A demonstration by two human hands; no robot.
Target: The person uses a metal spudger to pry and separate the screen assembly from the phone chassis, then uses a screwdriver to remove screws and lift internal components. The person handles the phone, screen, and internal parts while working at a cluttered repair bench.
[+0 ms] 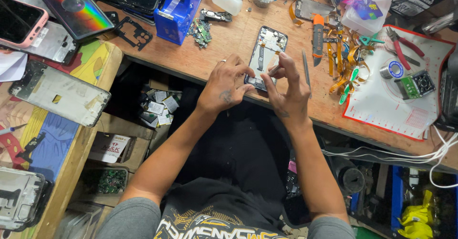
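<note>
Both forearms reach up to frame centre: left hand point(226, 84) grips an opened smartphone point(266, 57); right hand point(288, 88) pinches its lower edge.

One view only, worn on the head and looking steeply down past the person's chest and forearms. It sits close: the left hand point(224, 84) and right hand point(286, 88) fill the centre, right at the near edge of the wooden surface point(200, 60). The far side of the surface runs along the top of the frame, floor clutter along the bottom.
</note>
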